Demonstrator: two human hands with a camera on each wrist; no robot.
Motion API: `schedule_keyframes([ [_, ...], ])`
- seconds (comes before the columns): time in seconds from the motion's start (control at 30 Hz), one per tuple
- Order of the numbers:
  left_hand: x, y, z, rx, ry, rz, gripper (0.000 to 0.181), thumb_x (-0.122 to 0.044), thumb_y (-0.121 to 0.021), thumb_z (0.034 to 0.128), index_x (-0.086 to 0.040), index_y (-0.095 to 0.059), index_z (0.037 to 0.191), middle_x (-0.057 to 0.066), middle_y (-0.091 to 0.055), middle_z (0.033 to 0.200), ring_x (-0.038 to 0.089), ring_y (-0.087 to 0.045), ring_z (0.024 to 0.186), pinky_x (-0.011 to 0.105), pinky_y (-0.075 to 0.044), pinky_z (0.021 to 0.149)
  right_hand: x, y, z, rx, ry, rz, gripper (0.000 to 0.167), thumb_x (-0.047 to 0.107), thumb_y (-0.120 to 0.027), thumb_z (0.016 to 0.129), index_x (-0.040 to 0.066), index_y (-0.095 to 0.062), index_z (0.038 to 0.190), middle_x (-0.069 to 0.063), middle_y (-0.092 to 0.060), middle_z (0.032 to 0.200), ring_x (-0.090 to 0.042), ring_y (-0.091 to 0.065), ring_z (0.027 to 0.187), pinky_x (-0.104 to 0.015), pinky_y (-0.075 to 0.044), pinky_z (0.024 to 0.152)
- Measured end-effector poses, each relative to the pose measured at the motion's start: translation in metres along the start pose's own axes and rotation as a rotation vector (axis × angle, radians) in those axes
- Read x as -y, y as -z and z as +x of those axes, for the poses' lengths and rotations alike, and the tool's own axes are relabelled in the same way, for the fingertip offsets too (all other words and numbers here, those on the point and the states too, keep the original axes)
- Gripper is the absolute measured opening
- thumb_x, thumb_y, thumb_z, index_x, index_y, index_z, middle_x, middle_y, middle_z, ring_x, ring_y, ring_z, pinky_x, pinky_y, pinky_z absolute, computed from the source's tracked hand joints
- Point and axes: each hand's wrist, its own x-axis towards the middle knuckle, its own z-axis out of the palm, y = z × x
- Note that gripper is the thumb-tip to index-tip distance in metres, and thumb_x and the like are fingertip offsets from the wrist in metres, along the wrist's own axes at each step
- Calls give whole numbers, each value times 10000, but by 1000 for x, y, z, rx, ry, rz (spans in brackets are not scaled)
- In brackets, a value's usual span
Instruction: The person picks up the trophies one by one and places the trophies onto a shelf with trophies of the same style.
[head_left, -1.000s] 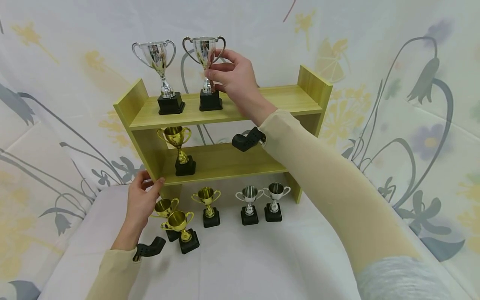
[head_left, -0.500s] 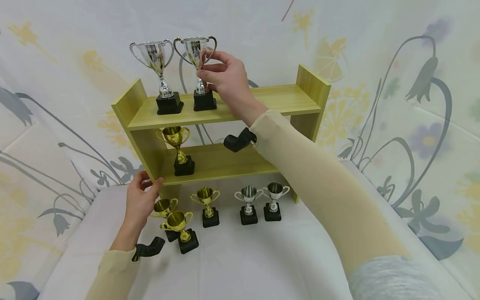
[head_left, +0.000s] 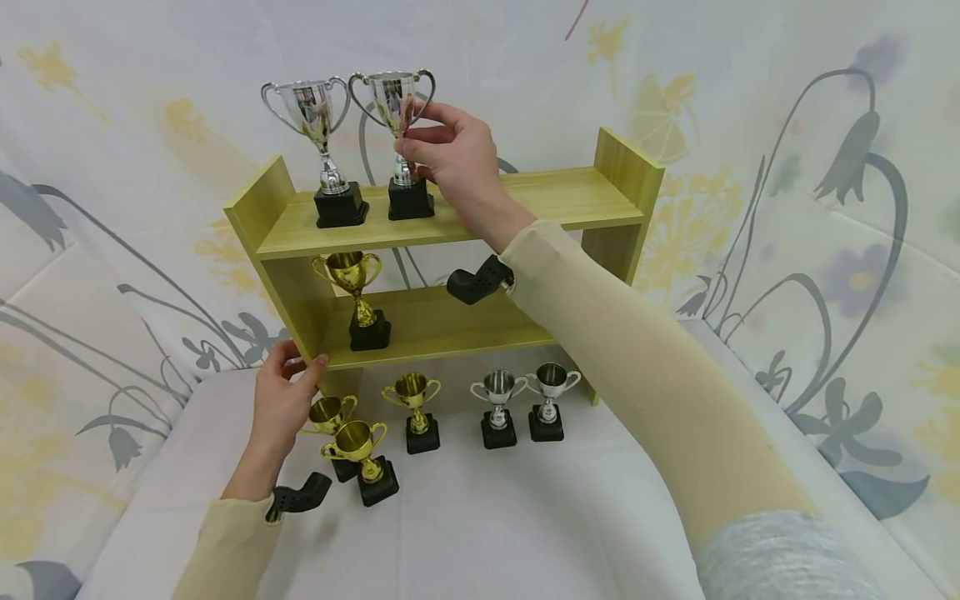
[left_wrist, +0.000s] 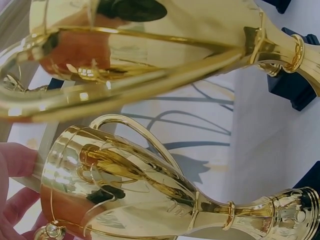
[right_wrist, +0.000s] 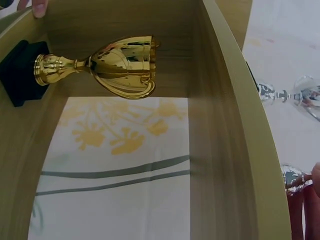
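In the head view my right hand pinches the stem of a silver trophy cup, its black base at the top board of the wooden shelf. Just left of it stands another silver trophy, a small gap between their bases. My left hand grips the lower left side of the shelf, thumb at the front edge. One gold trophy is on the middle board. In the left wrist view, two gold trophies are close to my left fingers.
On the white cloth below stand a gold trophy and two small silver trophies. Two more gold ones crowd together near my left wrist. A patterned cloth hangs behind the shelf.
The right hand has shifted the silver trophy a little left along the top board, nearer the other silver one, then held it there. My left hand has stayed in place.
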Motion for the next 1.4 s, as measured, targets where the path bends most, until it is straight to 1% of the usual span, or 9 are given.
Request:
schedule_keyframes([
  [0.2,0,0,0,-5,-6,-1,438,-234,-587,1000,-17,-482,1365,150,-526,1263,223,-541,1127,187,-520,774,1,0,0,-3,-12,8,499,17,-745,872,128,-623,1343,-80,-707,1116,-210,-681,972,-304,-537,793],
  [0.3,0,0,0,-4,-8,-4,437,-235,-585,1001,-15,-483,1364,154,-529,1261,230,-543,1131,162,-509,759,0,1,-1,1,4,20,497,10,-739,874,124,-626,1345,-87,-709,1111,-213,-685,964,-305,-541,797],
  [0.4,0,1,-1,1,-7,-5,445,-241,-582,1003,-14,-478,1371,156,-528,1267,235,-541,1141,143,-498,753,0,2,-2,1,-2,37,497,9,-743,869,152,-641,1334,-80,-714,1098,-214,-687,958,-297,-545,798],
  [0.53,0,1,-1,-1,-4,-6,447,-247,-582,1002,-15,-481,1370,153,-528,1264,229,-540,1138,154,-503,761,1,3,-2,4,-13,58,500,14,-750,863,179,-652,1325,-70,-716,1092,-216,-688,966,-301,-546,802],
  [0.77,0,1,-1,-7,-6,-8,445,-251,-584,1002,-16,-485,1367,150,-530,1264,231,-544,1132,134,-493,746,1,12,-4,-3,-10,76,511,9,-748,864,141,-629,1343,-84,-712,1124,-181,-682,1014,-337,-523,904],
  [1.07,1,1,0,-6,-6,6,450,-260,-583,1002,-25,-483,1372,160,-530,1269,260,-542,1154,127,-483,734,3,25,-9,-3,-32,47,477,12,-745,869,134,-650,1320,-104,-696,1195,-160,-668,1049,-310,-526,889],
  [1.13,1,1,0,-3,-6,8,453,-259,-582,1002,-25,-479,1377,161,-528,1272,261,-541,1157,126,-483,735,5,28,-12,2,-23,51,477,6,-739,872,116,-643,1327,-115,-691,1206,-165,-666,1056,-306,-527,886],
  [1.3,1,1,0,2,2,5,456,-257,-582,1002,-26,-475,1380,160,-525,1273,254,-541,1148,128,-484,737,7,32,-19,23,8,73,464,-13,-727,877,82,-638,1322,-147,-677,1223,-187,-660,1073,-355,-509,937],
  [1.4,1,0,1,4,-2,3,458,-262,-582,1002,-24,-474,1378,159,-525,1275,257,-541,1152,124,-481,741,8,35,-24,35,32,80,458,-19,-723,879,69,-637,1320,-151,-678,1211,-203,-661,1073,-360,-515,928],
])
